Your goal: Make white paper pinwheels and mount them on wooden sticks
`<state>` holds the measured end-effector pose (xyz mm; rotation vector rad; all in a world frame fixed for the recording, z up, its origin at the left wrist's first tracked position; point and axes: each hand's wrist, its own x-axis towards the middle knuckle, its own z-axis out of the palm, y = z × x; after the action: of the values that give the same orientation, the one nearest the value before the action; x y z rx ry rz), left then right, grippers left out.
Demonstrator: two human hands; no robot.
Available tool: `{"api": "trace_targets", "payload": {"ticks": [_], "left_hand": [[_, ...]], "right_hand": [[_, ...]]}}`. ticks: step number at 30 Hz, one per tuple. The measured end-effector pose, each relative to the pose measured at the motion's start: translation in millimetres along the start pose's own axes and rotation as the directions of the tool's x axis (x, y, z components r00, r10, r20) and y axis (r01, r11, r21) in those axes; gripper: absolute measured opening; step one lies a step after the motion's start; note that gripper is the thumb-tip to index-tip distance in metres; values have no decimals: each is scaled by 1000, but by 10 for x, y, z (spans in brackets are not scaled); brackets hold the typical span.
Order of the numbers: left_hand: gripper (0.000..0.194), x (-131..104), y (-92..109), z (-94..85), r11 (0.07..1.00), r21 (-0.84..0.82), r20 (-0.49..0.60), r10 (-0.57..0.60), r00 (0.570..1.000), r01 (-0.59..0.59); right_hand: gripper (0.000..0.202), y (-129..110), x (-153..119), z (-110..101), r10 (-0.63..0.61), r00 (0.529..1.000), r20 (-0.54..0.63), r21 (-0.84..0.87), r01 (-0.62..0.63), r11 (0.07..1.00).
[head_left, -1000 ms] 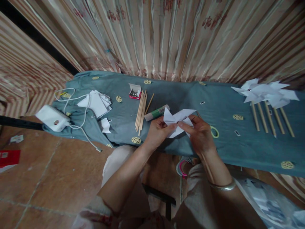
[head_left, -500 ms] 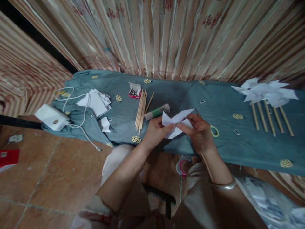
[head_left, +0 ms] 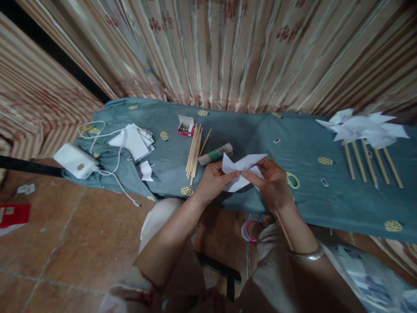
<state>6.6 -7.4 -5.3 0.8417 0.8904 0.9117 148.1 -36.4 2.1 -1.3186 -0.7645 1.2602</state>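
Note:
A folded white paper (head_left: 241, 164) with pointed corners is held over the front edge of the cloth-covered table. My left hand (head_left: 213, 179) grips its left side, thumb pressed near the middle. On the right side my right hand (head_left: 273, 180) pinches it, its thumb also at the centre. Just behind my left hand lies a green and white glue stick (head_left: 215, 154). Scissors with pale green handles (head_left: 292, 180) lie partly hidden behind my right hand. Several wooden sticks (head_left: 194, 152) rest left of the glue stick, by an open red box of small metal pins (head_left: 186, 128).
White paper pinwheels (head_left: 365, 126) on sticks lie at the right of the table (head_left: 302, 130). At the left are a stack of cut paper (head_left: 133, 141), a small folded paper (head_left: 146, 171) and a white power bank (head_left: 75, 161) with cables. A curtain (head_left: 208, 56) hangs behind.
The view has shifted slightly. Both hands still grip the paper; its upper right flap now sits a little lower and flatter.

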Motion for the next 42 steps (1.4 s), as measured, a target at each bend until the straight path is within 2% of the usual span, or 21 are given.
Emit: {"api": "trace_targets", "payload": {"ticks": [4, 10, 16, 20, 23, 25, 26, 28, 29, 30, 31, 33, 37, 42], "left_hand": [[24, -8, -22, -5, 999, -17, -35, 32, 999, -33], [38, -55, -12, 12, 995, -66, -72, 65, 995, -70], [37, -85, 82, -88, 988, -59, -137, 134, 981, -143], [33, -94, 165, -233, 984, 17, -178, 177, 968, -177], [26, -12, 222, -386, 958, 187, -171, 248, 953, -216], [18, 106, 259, -506, 876, 407, -173, 354, 919, -260], [15, 180, 277, -566, 799, 542, -170, 410, 896, -263], [17, 341, 307, -671, 574, 794, -132, 488, 863, -203], [19, 420, 318, -712, 436, 889, -101, 482, 871, -139], [20, 494, 325, -744, 303, 949, -61, 433, 899, -82], [19, 560, 330, -766, 253, 965, -48, 413, 909, -64], [18, 666, 339, -786, 190, 980, -22, 381, 924, -55], [13, 794, 369, -781, 154, 986, 0, 366, 930, -60], [13, 880, 371, -781, 203, 978, -23, 366, 930, -56]], "right_hand": [[37, 30, -3, -3, -16, 1000, 5, -6, 16, 1000], [38, 37, 11, 24, -34, 999, 31, 39, 33, 999], [35, -6, 95, -54, -119, 992, -41, 92, 122, 988], [31, -28, 106, -111, -120, 991, -59, 102, 126, 987], [30, -40, 96, -133, -104, 993, -62, 122, 111, 986], [29, -49, 90, -144, -87, 994, -65, 134, 95, 986], [29, -53, 88, -150, -81, 995, -63, 135, 89, 987], [30, -59, 86, -167, -70, 996, -56, 128, 77, 989], [31, -61, 86, -176, -67, 996, -58, 126, 74, 989], [31, -62, 87, -187, -66, 996, -60, 125, 73, 989], [32, -61, 88, -199, -65, 996, -64, 127, 73, 989], [32, -58, 95, -222, -65, 996, -68, 131, 74, 989], [33, -48, 116, -262, -76, 995, -69, 140, 85, 987], [34, -61, 114, -303, -111, 989, -100, 103, 122, 987]]}}
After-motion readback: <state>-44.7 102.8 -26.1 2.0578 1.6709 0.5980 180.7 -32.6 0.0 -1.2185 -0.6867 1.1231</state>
